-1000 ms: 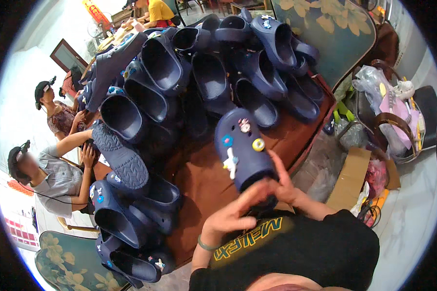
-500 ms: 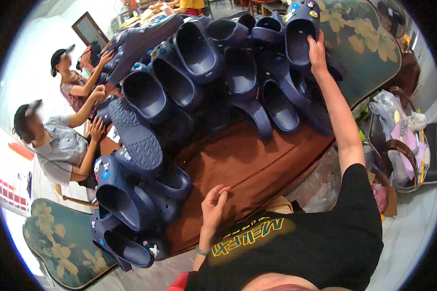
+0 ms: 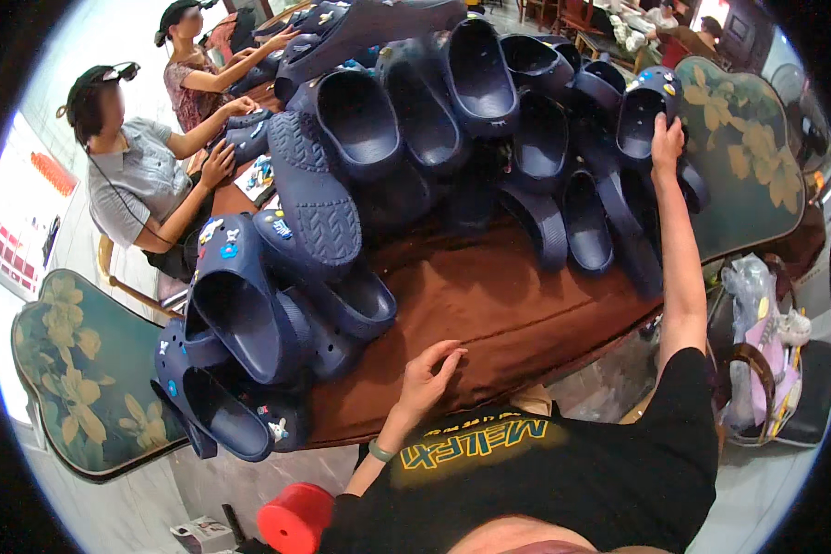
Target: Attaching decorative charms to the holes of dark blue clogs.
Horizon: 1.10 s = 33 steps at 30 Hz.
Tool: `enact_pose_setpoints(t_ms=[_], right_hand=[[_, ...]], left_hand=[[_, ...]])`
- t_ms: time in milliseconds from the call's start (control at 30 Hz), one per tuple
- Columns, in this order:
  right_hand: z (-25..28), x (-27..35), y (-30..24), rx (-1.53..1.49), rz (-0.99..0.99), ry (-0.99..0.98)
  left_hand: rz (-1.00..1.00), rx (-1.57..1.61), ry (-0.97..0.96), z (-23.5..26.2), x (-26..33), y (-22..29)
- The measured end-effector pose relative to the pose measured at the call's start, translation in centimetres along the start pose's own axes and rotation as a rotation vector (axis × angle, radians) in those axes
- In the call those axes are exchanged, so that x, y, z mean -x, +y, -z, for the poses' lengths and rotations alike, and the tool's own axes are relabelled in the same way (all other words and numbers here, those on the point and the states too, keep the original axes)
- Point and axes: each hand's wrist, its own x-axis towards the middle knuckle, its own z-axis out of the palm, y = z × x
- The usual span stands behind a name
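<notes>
Item: right hand (image 3: 667, 140), fingers closed on the heel rim of a navy foam clog with charms (image 3: 644, 113) atop the far pile. Left hand (image 3: 427, 373) open, flat on brown wooden table (image 3: 517, 314) (holding nothing). My concern: tugging could topple neighbouring stacked navy clogs (image 3: 415, 120).

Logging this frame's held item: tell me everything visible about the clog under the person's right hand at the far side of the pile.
The navy clog looks like moulded foam or rubber, matte and one-piece, with a rounded toe carrying small coloured charms and a wide dark foot opening facing the camera. It sits roughly upright, propped at the right end of the heap of matching clogs on the brown table, leaning on its neighbours. The right hand rests on its right side; whether the fingers actually grip it is unclear.
</notes>
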Motion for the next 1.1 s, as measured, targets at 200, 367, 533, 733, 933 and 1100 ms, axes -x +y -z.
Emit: enact_pose_setpoints(t_ms=[200,367,533,733,933,1100], right_hand=[[1.1,0.6,-3.6,-0.01,0.414,0.207],[-0.5,2.6,-11.0,0.027,0.661,0.126],[-3.4,0.0,-12.6,0.156,0.585,-0.27],[-7.8,0.3,-20.7,0.681,0.283,-0.727],[-10.8,-0.9,-20.3,0.56,-0.003,-0.754],[-9.6,-2.7,-18.5,0.37,0.09,-0.336]], left_hand=[[-0.032,0.008,-0.007,0.0,0.0,-0.5],[-0.1,-0.063,-0.02,0.3,-0.2,-0.9],[-0.158,-0.102,-0.006,0.1,-0.3,-0.1],[-0.112,-0.056,0.002,0.6,0.0,-1.4],[-0.068,0.011,-0.016,0.2,-0.2,-0.7],[-0.063,0.022,-0.017,0.2,-0.2,0.0]])
